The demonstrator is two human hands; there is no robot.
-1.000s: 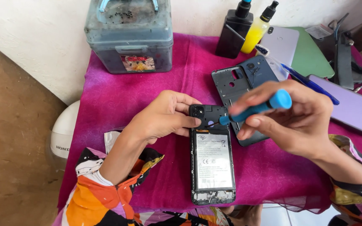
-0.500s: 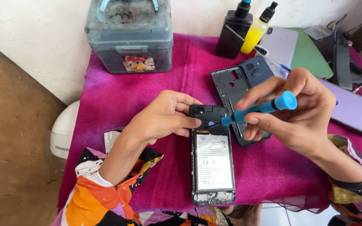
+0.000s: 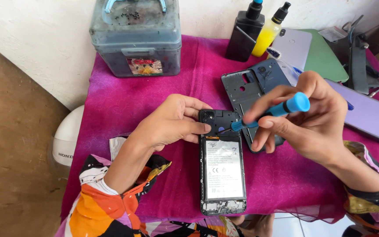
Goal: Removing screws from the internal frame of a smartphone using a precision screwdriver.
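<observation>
An opened phone [image 3: 223,171], back cover off, lies face down on the magenta cloth [image 3: 154,101] with its battery exposed. All places below are given from this phone.

The left hand [image 3: 169,123] rests at the phone's upper left corner. Fingers are curled loosely, not a fist; the fingertips [image 3: 205,127] press against the top edge by the camera block, steadying the phone.

The right hand [image 3: 305,118] hovers over the phone's upper right. It is closed in a pinch on a blue-handled screwdriver [image 3: 270,112], thumb and forefingers wrapped round the shaft, with the round cap end pointing up and away to the right. The dark tip comes down onto the phone's top section, just above the battery. Whether it sits in a screw cannot be told.

Just right of the phone's top, partly under the right hand, lies the removed grey back cover [image 3: 246,90], inside up.

Well beyond the phone's top left stands a grey-blue plastic box with a handle [image 3: 134,39]. Beyond the top right stand a black bottle [image 3: 245,33] and a yellow bottle [image 3: 268,33], touching side by side. Farther right lie a pale phone [image 3: 292,46], a green pad [image 3: 325,59] and a lilac phone [image 3: 371,116].

Left of the phone, off the cloth's edge, sits a white helmet [image 3: 66,140].
</observation>
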